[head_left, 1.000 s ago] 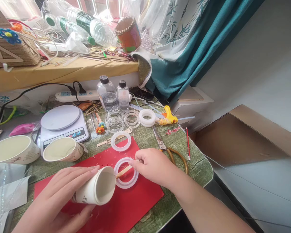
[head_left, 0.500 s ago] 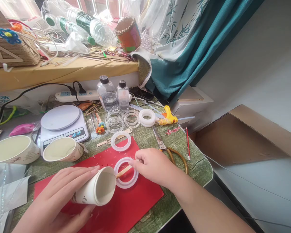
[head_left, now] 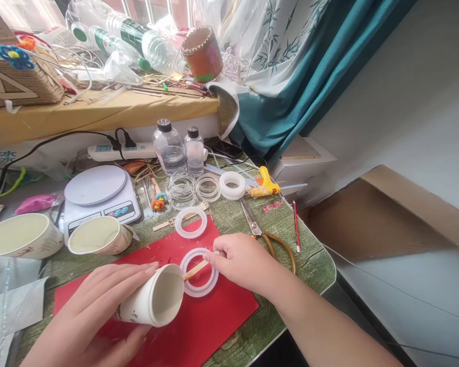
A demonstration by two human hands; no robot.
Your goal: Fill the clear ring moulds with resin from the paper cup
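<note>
The left hand (head_left: 99, 311) was clamped around a tilted white paper cup (head_left: 153, 298); the right (head_left: 235, 260) pinched a flat wooden stick (head_left: 196, 270).

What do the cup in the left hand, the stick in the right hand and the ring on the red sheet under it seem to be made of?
Cup: probably paper, smooth off-white, with a rolled rim.
Stick: seemingly wood, pale tan and matte.
Ring: likely silicone or soft plastic, milky and translucent.
</note>
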